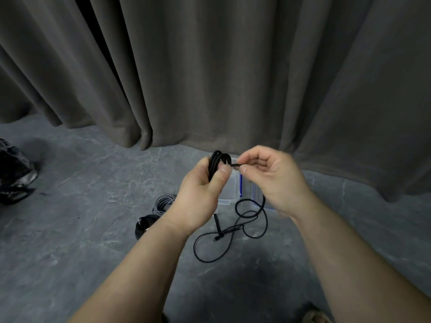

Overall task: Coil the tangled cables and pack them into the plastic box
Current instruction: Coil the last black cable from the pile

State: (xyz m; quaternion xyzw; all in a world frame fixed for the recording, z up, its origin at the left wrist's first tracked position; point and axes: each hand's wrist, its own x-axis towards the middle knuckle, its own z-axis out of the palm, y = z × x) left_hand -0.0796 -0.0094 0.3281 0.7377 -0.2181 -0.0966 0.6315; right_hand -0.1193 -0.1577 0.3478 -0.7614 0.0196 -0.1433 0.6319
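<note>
My left hand grips a bundle of black cable loops, thumb pressed on top. Just to its right, my right hand pinches a strand of the same black cable between thumb and forefinger. The loose rest of that cable hangs down and lies in loops on the floor. Behind my hands stands the clear plastic box with a blue latch; its clear lid lies to the right, mostly hidden. A coiled grey cable and a coiled black cable rest on the floor left of my left wrist.
A grey curtain hangs across the back down to the grey stone floor. A dark bag-like object sits at the far left edge. Something brownish shows at the bottom edge.
</note>
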